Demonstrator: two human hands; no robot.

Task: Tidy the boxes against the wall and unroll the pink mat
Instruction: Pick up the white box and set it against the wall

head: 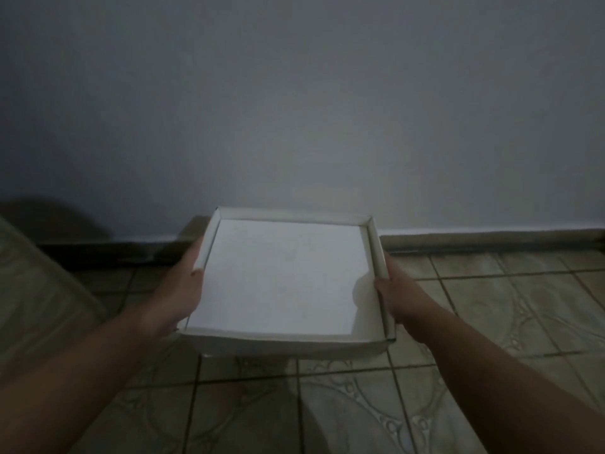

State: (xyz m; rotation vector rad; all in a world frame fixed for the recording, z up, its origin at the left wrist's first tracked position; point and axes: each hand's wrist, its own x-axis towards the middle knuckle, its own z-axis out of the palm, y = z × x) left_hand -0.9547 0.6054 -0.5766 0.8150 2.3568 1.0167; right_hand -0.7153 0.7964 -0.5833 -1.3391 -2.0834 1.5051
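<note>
A: You held the shallow white box (281,280) by both sides, left hand (178,290) & right hand (397,296) gripping, close to the wall (294,109).

B: Risk? Thin sides (cardboard, prob.) could've buckled, tipping it. Pink mat wasn't visible.

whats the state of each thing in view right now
shallow white square cardboard box: open on top, nothing visible inside, held by both sides, near the wall
left hand: gripping the box's left wall
right hand: gripping the box's right wall
patterned beige floor tiles: bare where visible
</note>
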